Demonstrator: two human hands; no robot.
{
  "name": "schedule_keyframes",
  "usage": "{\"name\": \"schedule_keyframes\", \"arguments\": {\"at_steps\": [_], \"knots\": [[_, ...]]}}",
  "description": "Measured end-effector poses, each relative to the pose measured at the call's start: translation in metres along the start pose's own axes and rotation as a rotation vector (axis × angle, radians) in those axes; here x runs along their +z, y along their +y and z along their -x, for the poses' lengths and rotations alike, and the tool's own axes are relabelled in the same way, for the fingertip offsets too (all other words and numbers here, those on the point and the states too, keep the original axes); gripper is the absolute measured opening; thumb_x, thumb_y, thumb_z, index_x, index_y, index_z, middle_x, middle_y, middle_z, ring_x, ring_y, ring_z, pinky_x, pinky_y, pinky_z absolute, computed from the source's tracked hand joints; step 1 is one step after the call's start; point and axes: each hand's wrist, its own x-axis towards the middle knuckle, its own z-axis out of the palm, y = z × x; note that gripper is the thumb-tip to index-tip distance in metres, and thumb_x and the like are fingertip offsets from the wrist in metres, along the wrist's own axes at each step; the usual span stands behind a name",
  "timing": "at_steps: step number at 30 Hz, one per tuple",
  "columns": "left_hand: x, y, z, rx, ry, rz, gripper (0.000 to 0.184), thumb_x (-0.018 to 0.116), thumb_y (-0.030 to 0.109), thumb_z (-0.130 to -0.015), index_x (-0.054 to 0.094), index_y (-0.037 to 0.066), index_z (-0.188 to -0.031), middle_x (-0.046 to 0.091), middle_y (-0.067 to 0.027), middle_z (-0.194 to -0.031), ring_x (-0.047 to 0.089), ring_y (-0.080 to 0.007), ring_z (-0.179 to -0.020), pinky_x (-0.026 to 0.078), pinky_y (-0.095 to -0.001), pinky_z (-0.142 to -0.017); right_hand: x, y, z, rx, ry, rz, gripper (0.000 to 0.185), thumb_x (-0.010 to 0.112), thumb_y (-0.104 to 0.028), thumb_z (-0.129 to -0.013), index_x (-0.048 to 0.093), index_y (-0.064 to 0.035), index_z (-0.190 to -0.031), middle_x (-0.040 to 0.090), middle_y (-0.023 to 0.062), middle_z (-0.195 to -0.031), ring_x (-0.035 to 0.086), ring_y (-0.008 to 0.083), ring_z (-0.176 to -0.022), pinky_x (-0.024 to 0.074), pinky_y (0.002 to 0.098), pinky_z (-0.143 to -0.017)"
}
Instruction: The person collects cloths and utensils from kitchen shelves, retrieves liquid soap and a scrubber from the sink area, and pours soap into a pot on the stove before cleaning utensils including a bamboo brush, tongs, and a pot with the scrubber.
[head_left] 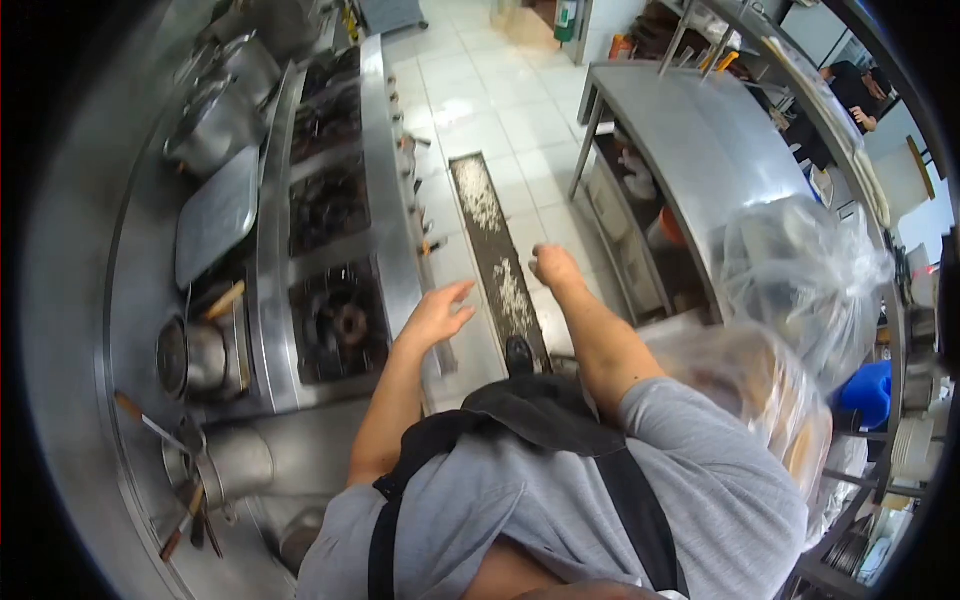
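Note:
My left hand is in the air beside the front edge of the stove, its fingers apart and holding nothing. Farther forward, my right hand hangs over the tiled floor with its fingers loosely curled, and no object shows in it. Between and beyond the hands runs a dark floor strip with pale crumb-like bits scattered on it. A dark shoe shows at its near end. Neither hand touches the stove or the steel table.
Large pots and a metal tray stand behind the burners on the left. Bulky clear plastic bags are close on my right, near a blue container. Another person is beyond the shelf at the upper right.

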Motion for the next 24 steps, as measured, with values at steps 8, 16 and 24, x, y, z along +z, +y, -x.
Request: {"name": "schedule_keyframes", "arguments": {"at_steps": [8,16,24], "knots": [[-0.048,-0.124,-0.041,-0.586,-0.148,-0.165,0.056,0.070,0.027,-0.072,0.058,0.005,-0.123,0.068,-0.0169,-0.093,0.066,-0.0321,-0.088,0.052,-0.0383,-0.081,-0.063,0.008,-0.152,0.018,0.011,-0.010,0.030,0.065,-0.025,-0.081,0.066,-0.0071,-0.105,0.067,0.0186,-0.101,0.063,0.0355,-0.097,0.0502,0.0441,-0.088],[-0.101,-0.159,-0.170,-0.626,-0.153,-0.147,0.055,0.069,0.027,-0.075,0.058,0.007,-0.125,0.067,-0.0140,-0.103,0.064,-0.0291,-0.096,0.050,-0.0366,-0.087,-0.113,-0.061,-0.255,-0.332,0.054,-0.256,0.028,0.065,-0.023,-0.082,0.065,-0.0022,-0.100,0.066,0.0203,-0.097,0.062,0.0376,-0.094,0.0499,0.0456,-0.083],[-0.138,-0.258,-0.358,-0.624,-0.046,0.203,0.055,0.070,0.024,-0.076,0.057,0.004,-0.125,0.068,-0.0125,-0.094,0.066,-0.0221,-0.080,0.052,-0.0338,-0.072,-0.032,0.153,-0.406,-0.019,0.038,0.218,0.030,0.064,-0.028,-0.084,0.067,-0.0006,-0.095,0.066,0.0203,-0.098,0.060,0.0380,-0.098,0.0473,0.0440,-0.088]]}}
